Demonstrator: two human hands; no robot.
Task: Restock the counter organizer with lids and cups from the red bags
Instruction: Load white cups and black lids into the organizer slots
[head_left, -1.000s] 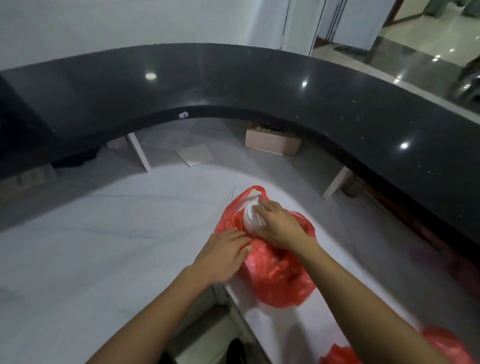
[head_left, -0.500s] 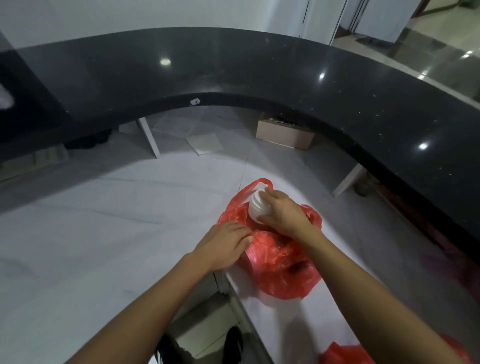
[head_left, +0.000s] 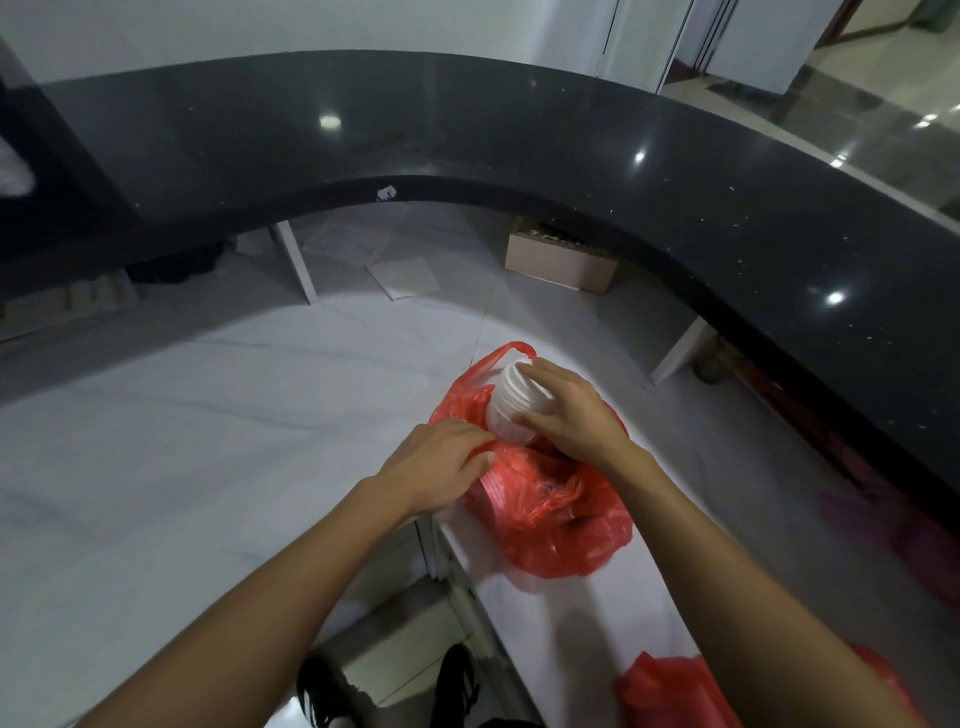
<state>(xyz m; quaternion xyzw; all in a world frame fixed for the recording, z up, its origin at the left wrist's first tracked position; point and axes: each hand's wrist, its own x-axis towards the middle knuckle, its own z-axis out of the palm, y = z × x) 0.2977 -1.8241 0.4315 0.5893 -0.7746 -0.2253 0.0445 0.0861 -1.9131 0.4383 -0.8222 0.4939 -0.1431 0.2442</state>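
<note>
on the white desk (head_left: 156, 467), your right hand (head_left: 566, 415) curls round a stack of white lids (head_left: 511, 402); at its 8 o'clock, your left hand (head_left: 441, 467) pinches the red bag (head_left: 561, 525).

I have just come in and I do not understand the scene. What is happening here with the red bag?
A person is unpacking a red bag that lies on a white counter. The right hand grips a stack of white cups, partly out of the bag's mouth. The left hand holds the bag's edge. A second red bag lies nearer the person.
</note>
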